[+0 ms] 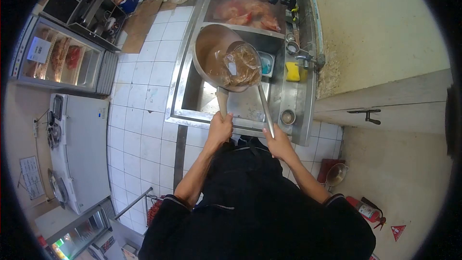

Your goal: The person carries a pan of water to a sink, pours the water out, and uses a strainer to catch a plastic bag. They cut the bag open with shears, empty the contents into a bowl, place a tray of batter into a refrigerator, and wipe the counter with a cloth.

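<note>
My left hand is wrapped round the handle of a large deep pan, held over the near basin of a steel sink. In the pan lies a crinkled clear plastic bag with brownish contents and a white label. My right hand grips the long metal handle of a skimmer. The perforated head of this skimmer is inside the pan, partly hidden by the bag.
Reddish meat sits in the far basin. Along the sink's right ledge are a yellow sponge, a tap and a small metal cup. A small tray stands beside the pan. A fire extinguisher is at lower right.
</note>
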The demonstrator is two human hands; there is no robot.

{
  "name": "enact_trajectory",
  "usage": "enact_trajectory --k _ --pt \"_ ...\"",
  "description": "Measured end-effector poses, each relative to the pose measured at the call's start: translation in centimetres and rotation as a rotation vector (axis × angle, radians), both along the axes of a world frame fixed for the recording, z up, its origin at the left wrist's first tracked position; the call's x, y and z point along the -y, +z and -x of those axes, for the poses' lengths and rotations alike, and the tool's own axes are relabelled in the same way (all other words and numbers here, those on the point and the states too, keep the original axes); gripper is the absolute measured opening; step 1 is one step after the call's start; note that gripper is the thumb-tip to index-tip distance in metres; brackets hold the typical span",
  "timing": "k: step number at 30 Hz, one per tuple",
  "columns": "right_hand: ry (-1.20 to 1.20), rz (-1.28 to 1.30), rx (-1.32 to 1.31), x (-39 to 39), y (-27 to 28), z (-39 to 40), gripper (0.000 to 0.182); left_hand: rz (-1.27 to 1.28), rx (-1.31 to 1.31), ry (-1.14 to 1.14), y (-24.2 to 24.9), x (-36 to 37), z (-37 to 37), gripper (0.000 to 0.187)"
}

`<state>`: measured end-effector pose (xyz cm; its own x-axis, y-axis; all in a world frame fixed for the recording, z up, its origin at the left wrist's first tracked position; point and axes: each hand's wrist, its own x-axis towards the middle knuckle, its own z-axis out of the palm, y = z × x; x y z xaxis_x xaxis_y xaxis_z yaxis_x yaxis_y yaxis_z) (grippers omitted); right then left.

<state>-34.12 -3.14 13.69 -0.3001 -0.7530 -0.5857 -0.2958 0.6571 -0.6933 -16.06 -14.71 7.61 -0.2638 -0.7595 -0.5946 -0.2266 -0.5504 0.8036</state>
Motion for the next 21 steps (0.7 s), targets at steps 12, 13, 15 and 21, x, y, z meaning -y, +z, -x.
enact_trajectory --k 12,13,15,21 --pt "-0.090 -0.026 0.132 2.2 -2.1 -4.7 0.041 0.551 0.569 -0.242 -1.2 2.8 -0.7 0.032" --pt "-0.102 -0.005 0.150 2.7 -2.7 -5.1 0.041 0.580 0.603 -0.266 -1.5 3.3 -0.7 0.031" --pt "-0.130 0.033 0.189 3.8 -3.1 -6.0 0.042 0.605 0.657 -0.287 -1.3 4.3 -0.2 0.028" --pt "-0.253 0.048 0.410 6.9 -4.2 -7.9 0.037 0.692 0.826 -0.372 -2.2 7.2 0.3 0.024"
